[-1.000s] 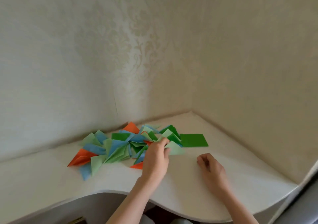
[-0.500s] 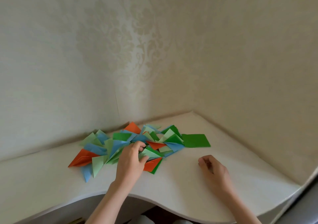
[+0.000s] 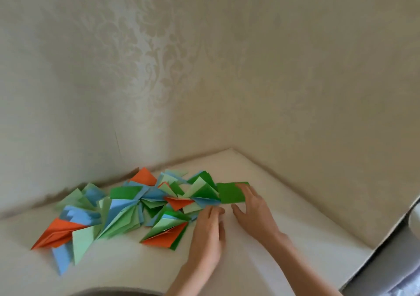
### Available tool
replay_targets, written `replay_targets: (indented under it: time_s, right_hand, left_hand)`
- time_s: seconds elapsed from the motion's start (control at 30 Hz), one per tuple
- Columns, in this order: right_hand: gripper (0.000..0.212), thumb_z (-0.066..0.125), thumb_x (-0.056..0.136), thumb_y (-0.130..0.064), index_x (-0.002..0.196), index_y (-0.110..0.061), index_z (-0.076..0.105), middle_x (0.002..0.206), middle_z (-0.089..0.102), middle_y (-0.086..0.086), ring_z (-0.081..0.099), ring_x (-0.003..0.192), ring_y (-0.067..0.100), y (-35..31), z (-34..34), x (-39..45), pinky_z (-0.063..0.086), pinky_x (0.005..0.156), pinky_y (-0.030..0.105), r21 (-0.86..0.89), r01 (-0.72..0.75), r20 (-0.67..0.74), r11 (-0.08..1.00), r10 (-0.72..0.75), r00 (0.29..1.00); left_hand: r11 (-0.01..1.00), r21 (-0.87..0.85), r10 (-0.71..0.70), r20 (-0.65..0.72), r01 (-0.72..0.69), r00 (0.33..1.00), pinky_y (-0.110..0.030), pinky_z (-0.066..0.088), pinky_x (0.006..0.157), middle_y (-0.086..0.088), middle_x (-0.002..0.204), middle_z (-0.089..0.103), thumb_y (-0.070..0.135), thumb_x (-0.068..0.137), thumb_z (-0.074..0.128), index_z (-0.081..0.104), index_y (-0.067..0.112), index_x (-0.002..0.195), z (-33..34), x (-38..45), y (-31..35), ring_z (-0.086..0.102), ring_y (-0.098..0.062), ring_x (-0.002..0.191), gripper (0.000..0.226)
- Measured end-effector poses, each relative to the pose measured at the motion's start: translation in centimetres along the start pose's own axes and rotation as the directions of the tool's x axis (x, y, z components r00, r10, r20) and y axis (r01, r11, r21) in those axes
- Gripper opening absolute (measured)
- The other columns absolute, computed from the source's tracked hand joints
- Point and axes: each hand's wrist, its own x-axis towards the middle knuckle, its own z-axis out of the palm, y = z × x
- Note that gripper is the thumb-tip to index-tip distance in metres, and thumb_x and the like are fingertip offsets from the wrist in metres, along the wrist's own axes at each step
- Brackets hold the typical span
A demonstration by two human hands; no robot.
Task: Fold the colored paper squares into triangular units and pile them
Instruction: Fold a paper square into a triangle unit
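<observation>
A loose pile of folded triangular paper units (image 3: pixel 127 211) in green, light green, blue and orange spreads along the back of the white table (image 3: pixel 127 266). At the pile's right end lies a flat dark green paper square (image 3: pixel 229 192). My right hand (image 3: pixel 252 211) reaches onto that square with straight fingers resting on its right part. My left hand (image 3: pixel 208 232) lies on the table just right of the pile, its fingertips near the pile's lower right edge, holding nothing that I can see.
Patterned beige walls (image 3: pixel 295 91) meet in a corner right behind the table. The table's curved front edge (image 3: pixel 113 290) runs along the bottom. A grey object (image 3: pixel 397 261) stands beyond the table's right edge.
My left hand left the middle of the pile and moved right to its edge. My right hand uncurled and reached forward onto the dark green square.
</observation>
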Motion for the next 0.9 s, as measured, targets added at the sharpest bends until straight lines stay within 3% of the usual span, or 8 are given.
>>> replay_targets:
  time_s: [0.13,0.3,0.43,0.57,0.67,0.9]
  right_hand:
    - [0.074,0.065,0.085,-0.043,0.146,-0.015,0.033,0.146,0.042,0.001,0.038,0.133,0.019,0.7,1.5,1.9,0.027,0.111,0.028,-0.09,0.02,0.094,0.996,-0.011,0.995]
    - [0.077,0.058,0.079,-0.066,0.141,-0.025,0.037,0.137,0.05,-0.006,0.048,0.123,0.013,2.3,1.3,1.2,0.034,0.107,0.028,-0.17,-0.054,0.085,0.984,0.069,0.994]
    - [0.057,0.056,0.08,-0.066,0.127,-0.033,0.05,0.122,0.057,-0.014,0.053,0.108,0.008,2.8,-0.3,-1.0,0.04,0.098,0.026,-0.182,-0.061,0.064,0.981,0.074,0.995]
    - [0.034,0.054,0.086,-0.058,0.106,-0.031,0.062,0.109,0.061,-0.017,0.056,0.1,0.005,2.8,-0.9,-3.8,0.04,0.094,0.023,-0.175,0.064,0.008,0.982,-0.064,0.998]
    - [0.02,0.059,0.089,-0.045,0.097,-0.028,0.066,0.103,0.065,-0.015,0.058,0.098,0.006,2.5,-1.1,-4.9,0.043,0.094,0.029,-0.151,0.11,-0.016,0.982,-0.114,0.993]
    - [0.006,0.069,0.083,-0.027,0.08,-0.021,0.069,0.088,0.07,-0.012,0.063,0.084,0.01,1.6,-1.5,-6.4,0.049,0.079,0.029,-0.068,0.129,-0.036,0.989,-0.131,0.991]
  left_hand:
    - [0.999,-0.02,-0.029,0.018,0.029,0.999,-0.013,0.037,0.089,0.003,0.111,0.055,0.007,0.088,0.054,0.061,0.017,0.112,0.0,0.4,-0.6,0.051,-0.01,0.106,0.027]
    - [0.997,-0.063,-0.049,0.001,0.049,0.999,-0.009,0.035,0.087,0.005,0.109,0.055,0.003,0.085,0.055,0.061,0.016,0.109,-0.2,0.5,-0.7,0.052,-0.008,0.104,0.028]
    - [0.996,-0.071,-0.046,0.002,0.046,0.999,-0.006,0.035,0.086,0.005,0.109,0.056,0.002,0.085,0.054,0.061,0.014,0.109,-0.2,0.5,-0.6,0.052,-0.007,0.102,0.027]
    - [0.994,-0.102,-0.029,0.029,0.032,0.999,-0.015,0.043,0.088,0.004,0.105,0.056,0.0,0.083,0.056,0.063,0.014,0.104,-0.3,0.4,-0.7,0.054,-0.009,0.101,0.026]
    - [0.995,-0.093,0.03,0.039,-0.026,0.999,-0.007,0.037,0.087,0.007,0.104,0.054,0.002,0.081,0.06,0.063,0.017,0.1,-0.5,-0.1,-0.7,0.052,-0.006,0.1,0.024]
    - [0.988,-0.03,0.157,0.109,-0.154,0.982,-0.019,0.038,0.089,0.01,0.1,0.054,0.03,0.087,0.064,0.069,0.022,0.096,-0.1,-0.2,-0.8,0.047,-0.006,0.1,0.013]
